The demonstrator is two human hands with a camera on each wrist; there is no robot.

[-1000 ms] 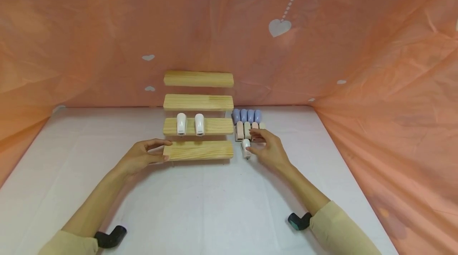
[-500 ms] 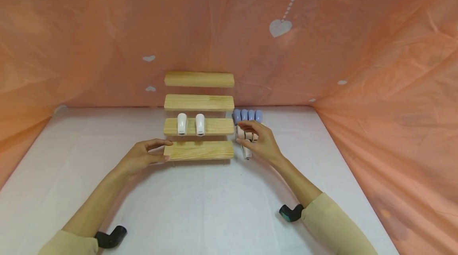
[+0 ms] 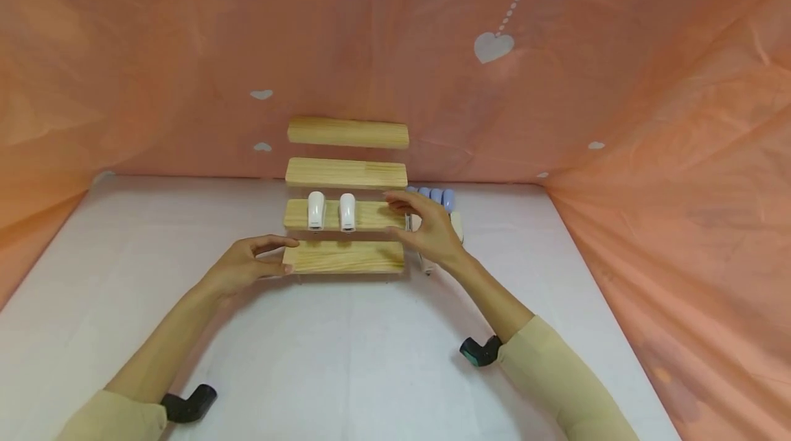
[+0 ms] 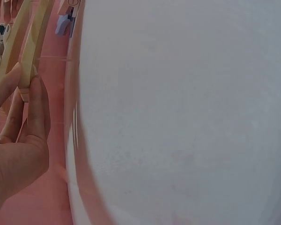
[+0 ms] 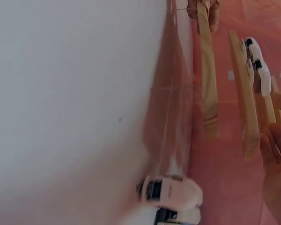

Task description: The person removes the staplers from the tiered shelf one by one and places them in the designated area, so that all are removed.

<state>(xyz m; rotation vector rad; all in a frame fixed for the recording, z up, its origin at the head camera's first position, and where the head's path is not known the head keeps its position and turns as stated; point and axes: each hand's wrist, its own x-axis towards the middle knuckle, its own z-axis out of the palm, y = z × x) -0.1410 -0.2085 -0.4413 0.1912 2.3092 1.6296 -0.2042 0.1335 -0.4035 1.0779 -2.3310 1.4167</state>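
A stepped wooden display rack (image 3: 346,257) stands at the back of the white table. My left hand (image 3: 250,266) pinches the left end of its lowest board; the left wrist view shows thumb and fingers on either side of the board (image 4: 30,51). Two white mini staplers (image 3: 316,211) stand on the second board from the bottom. At the right end of that board is my right hand (image 3: 428,227), thumb and fingers apart, with nothing seen between them. Whether it touches the board cannot be told. It partly hides the staplers on the table behind it.
Several blue-purple mini staplers (image 3: 448,200) stand in a row right of the rack. A cream stapler (image 3: 456,226) and a white one (image 3: 427,266) show around the right hand. Orange cloth (image 3: 185,70) hangs behind and at both sides.
My right hand has moved left and a little up, from the staplers on the table to the rack's right end. The left hand keeps its hold on the lowest board.
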